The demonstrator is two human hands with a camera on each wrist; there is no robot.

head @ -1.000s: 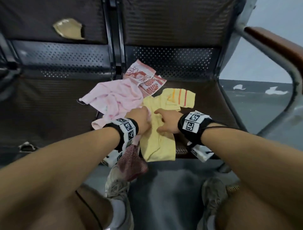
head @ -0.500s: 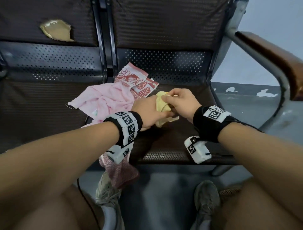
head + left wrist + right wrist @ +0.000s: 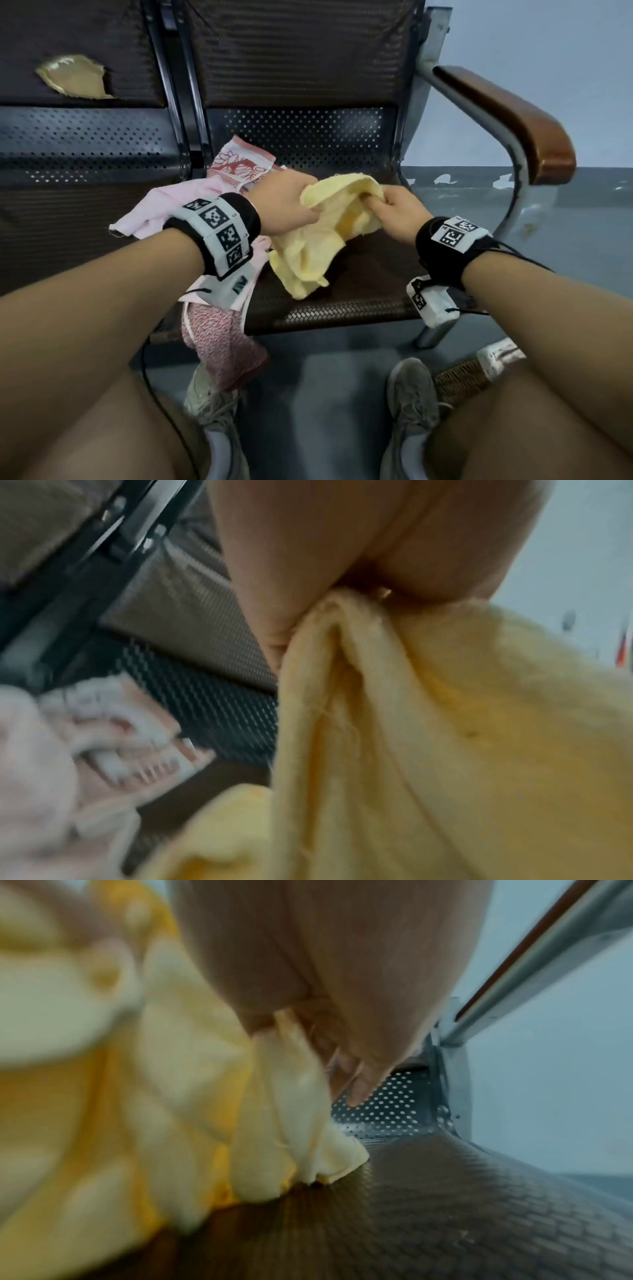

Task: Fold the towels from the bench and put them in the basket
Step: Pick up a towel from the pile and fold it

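Both hands hold the yellow towel (image 3: 318,240) up over the bench (image 3: 342,308) seat: the left hand (image 3: 284,202) has its fingers curled round a bunched stretch of the cloth's top edge, and the right hand (image 3: 397,212) pinches the other end of that edge between thumb and fingers, the two hands near each other with a short span of cloth between them. The rest of the towel hangs crumpled below them, its lower folds touching the woven seat. In the left wrist view the cloth gathers into pleats where it enters the left hand's grip, and the right wrist view shows a thin fold caught under the right hand's fingers (image 3: 359,1085). On the seat to the left lies a crumpled pink towel (image 3: 161,212), and behind it, against the perforated back, a white towel with a red print (image 3: 239,164). A red speckled towel (image 3: 222,346) hangs off the front edge of the bench under the left wrist. On the floor by the right shoe a woven basket (image 3: 459,380) shows only in part, behind the right leg
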